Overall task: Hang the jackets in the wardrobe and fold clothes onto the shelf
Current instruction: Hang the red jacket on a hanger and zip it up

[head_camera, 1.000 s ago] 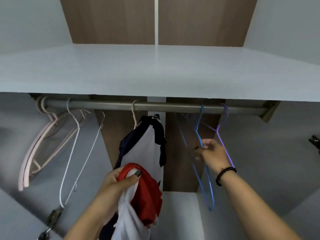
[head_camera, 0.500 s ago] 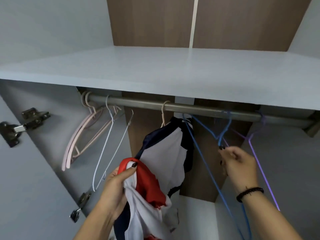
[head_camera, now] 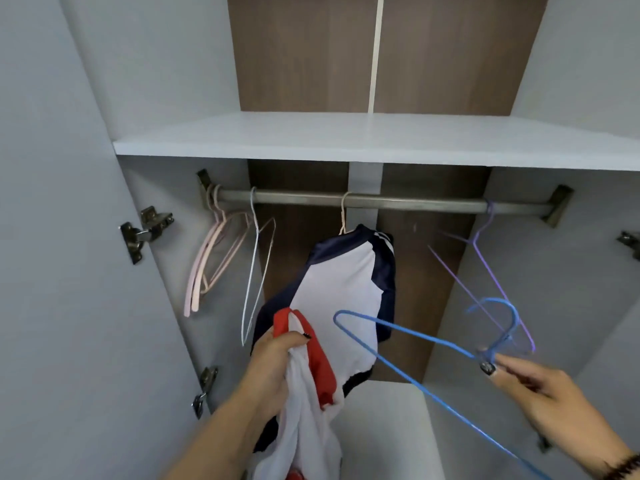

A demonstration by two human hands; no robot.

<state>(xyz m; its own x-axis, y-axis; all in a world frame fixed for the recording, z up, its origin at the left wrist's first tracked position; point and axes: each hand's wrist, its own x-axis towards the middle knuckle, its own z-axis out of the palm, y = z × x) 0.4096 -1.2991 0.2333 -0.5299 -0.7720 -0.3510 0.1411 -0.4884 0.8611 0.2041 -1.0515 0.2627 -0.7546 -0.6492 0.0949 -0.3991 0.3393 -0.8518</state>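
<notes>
Now the right hand (head_camera: 540, 393) is pinching the blue hanger (head_camera: 408, 344) by its neck, clear of the rail (head_camera: 415, 203), while the left hand (head_camera: 277, 362) is gripping a bunched red and white jacket (head_camera: 308, 403) in front of the hung one. Next, I judge, the hanger's shoulders are needing to go into the jacket before hooking back on the rail

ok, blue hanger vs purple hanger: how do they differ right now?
The blue hanger is off the rail, pinched at its neck by the right hand and tilted; the purple hanger hangs hooked at the rail's right end, untouched. Colour differs too. Both are thin wire and bare.
</notes>
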